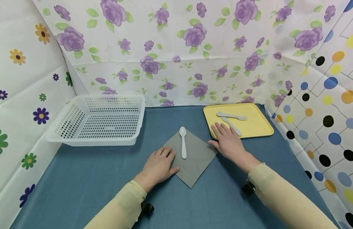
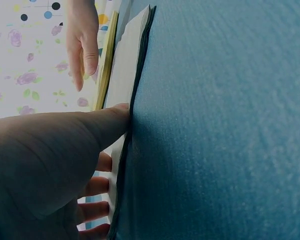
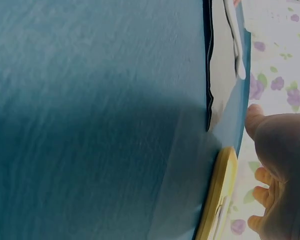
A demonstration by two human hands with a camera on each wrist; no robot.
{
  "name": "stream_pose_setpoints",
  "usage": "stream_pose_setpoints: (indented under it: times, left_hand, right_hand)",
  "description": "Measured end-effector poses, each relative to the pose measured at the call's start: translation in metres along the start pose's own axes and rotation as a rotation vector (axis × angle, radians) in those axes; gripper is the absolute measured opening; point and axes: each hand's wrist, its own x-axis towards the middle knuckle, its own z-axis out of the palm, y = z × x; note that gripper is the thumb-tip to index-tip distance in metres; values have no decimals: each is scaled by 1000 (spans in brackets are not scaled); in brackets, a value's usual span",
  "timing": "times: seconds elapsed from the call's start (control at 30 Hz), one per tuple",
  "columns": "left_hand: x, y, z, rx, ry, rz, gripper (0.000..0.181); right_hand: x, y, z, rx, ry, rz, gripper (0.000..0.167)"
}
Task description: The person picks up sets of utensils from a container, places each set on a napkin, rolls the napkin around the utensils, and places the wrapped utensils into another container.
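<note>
A grey folded napkin lies diamond-wise on the blue cloth, with a white plastic spoon on it, bowl pointing away. My left hand rests on the napkin's left corner; in the left wrist view its thumb touches the napkin edge. Raised above the table, my right hand is between the napkin's right corner and the near edge of a yellow tray, its fingers extended and nothing in them. On that tray a pale fork lies across a matching knife.
At the back left stands a white perforated plastic basket. A purple-flowered sheet hangs behind the table, and patterned sheets close in both sides. Blue cloth covers the tabletop.
</note>
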Motion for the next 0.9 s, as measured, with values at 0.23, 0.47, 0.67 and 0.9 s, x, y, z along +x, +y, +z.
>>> stream_pose_setpoints:
  times: [0.23, 0.47, 0.67, 0.9]
  left_hand:
    - [0, 1, 0, 3, -1, -1, 68]
    - [-1, 1, -1, 2, 11, 10, 67]
    - [-3, 1, -3, 3, 28, 23, 66]
    - [-3, 0, -2, 0, 23, 20, 66]
  right_hand:
    - [2, 6, -5, -7, 4, 35, 74]
    - [6, 14, -6, 7, -40, 72, 75]
    - [8, 24, -3, 9, -56, 99, 74]
    - [10, 34, -2, 0, -65, 128, 71]
